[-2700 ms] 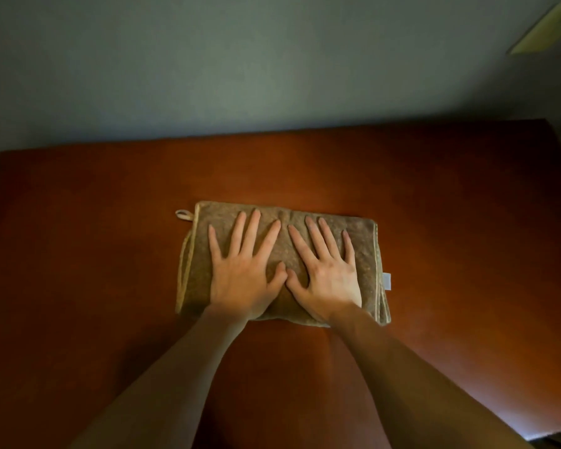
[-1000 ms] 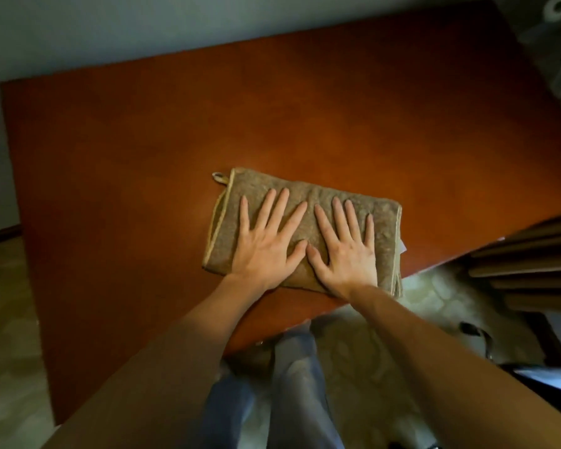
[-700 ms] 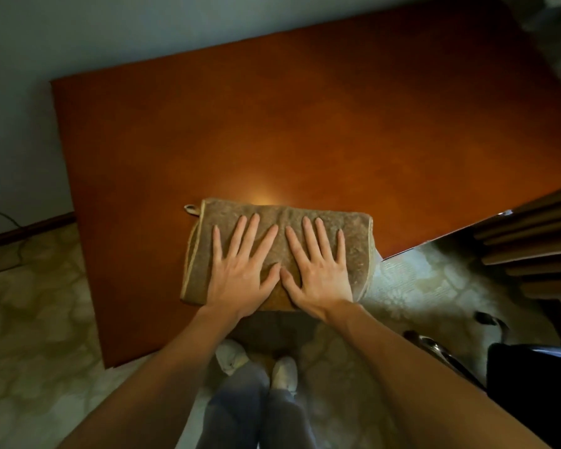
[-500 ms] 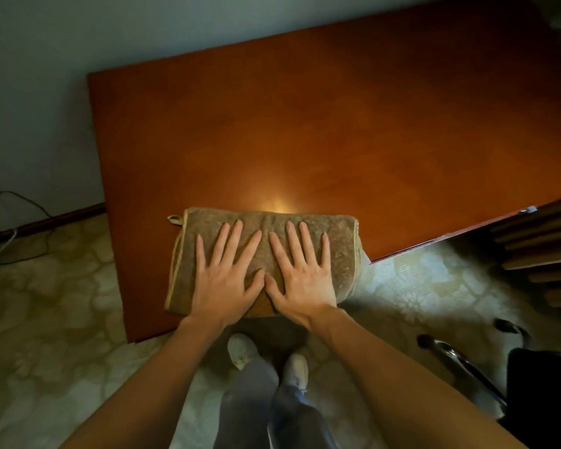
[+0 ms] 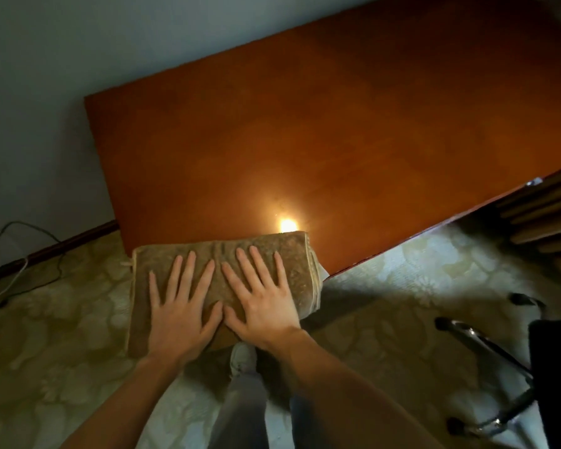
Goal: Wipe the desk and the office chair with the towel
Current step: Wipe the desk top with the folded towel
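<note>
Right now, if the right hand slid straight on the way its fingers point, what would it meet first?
The right hand would slide off the towel onto bare desk; its path looks free up to the wall, though depth is unclear.

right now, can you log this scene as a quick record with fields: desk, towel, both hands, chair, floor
desk: reddish-brown top, bright glare near the front edge
towel: brown, folded, covering the desk's near left corner
left hand: flat on the towel, fingers spread
right hand: flat on the towel beside the left, thumbs close together
office chair: lower right, on the floor, apart from the desk, no hand on it
floor: patterned, cable by the wall at left
</note>
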The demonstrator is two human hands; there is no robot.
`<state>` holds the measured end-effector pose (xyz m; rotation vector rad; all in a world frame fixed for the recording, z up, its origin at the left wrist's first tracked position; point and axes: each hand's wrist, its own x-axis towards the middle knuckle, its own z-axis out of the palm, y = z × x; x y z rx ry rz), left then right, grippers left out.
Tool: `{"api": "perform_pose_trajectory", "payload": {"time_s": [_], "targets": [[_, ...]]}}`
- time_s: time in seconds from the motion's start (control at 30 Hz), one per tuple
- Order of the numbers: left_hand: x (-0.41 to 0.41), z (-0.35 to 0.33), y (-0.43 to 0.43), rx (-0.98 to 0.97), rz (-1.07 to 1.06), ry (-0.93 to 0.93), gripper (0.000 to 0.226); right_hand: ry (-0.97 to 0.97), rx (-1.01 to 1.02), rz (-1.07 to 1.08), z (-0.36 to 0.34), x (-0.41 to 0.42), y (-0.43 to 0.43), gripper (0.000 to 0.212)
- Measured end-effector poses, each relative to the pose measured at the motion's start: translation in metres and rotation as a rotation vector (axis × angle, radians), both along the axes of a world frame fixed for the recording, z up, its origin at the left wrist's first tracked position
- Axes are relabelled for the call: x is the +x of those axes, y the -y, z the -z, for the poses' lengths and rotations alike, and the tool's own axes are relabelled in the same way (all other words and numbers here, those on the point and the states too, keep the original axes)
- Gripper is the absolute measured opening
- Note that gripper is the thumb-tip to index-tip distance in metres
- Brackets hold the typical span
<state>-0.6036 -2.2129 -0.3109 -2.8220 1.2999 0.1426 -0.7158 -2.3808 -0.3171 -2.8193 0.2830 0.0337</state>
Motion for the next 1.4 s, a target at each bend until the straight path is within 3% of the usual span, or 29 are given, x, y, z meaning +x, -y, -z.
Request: {"api": "perform_pose_trajectory", "payload": {"time_s": [0.27,0.7,0.97,1.4], "targets": [[0.012,-0.001,0.048,0.044,0.180,0.024,0.080,0.191,-0.030,0.031,0.014,-0.012,0.040,0.074],[-0.019,-0.013,0.271,0.065,0.470,0.046,0.080,0.490,-0.025,0.221,0.032,-0.072,0.225,0.074],[-0.072,-0.014,0.456,0.041,0.498,0.035,0.081,0.521,-0.117,0.233,0.030,-0.127,0.409,0.071],[-0.136,-0.011,0.681,0.009,0.547,0.044,0.080,0.510,-0.202,0.259,0.021,-0.199,0.627,0.067]]}}
